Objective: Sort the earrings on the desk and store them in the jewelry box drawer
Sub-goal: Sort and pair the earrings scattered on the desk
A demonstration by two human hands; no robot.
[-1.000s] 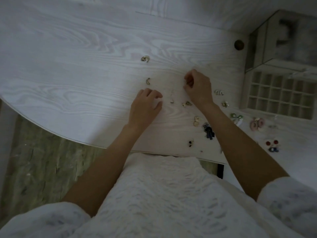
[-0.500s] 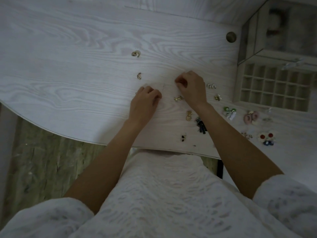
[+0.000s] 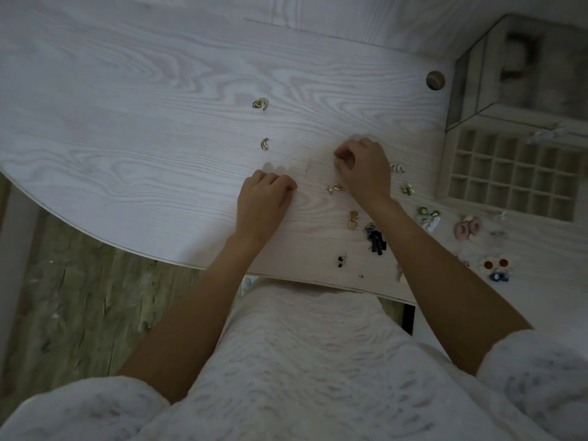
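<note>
Pinching a small thin earring [image 3: 336,156] between curled fingertips, the right hand [image 3: 364,171] rests on the desk [image 3: 133,122]. At its 8 o'clock the left hand [image 3: 262,203] lies with fingers curled; whether it holds anything I cannot tell. More earrings [image 3: 334,188] lie scattered around; the jewelry box drawer [image 3: 515,179] stands open at 3 o'clock

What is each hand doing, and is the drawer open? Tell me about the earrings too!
Left hand: curled, resting on the desk; anything held is hidden.
Right hand: pinching a small earring.
Jewelry box drawer: pulled open, compartments look empty.
Gold crescent earring: lying loose.
Pink earrings: lying together.
</note>
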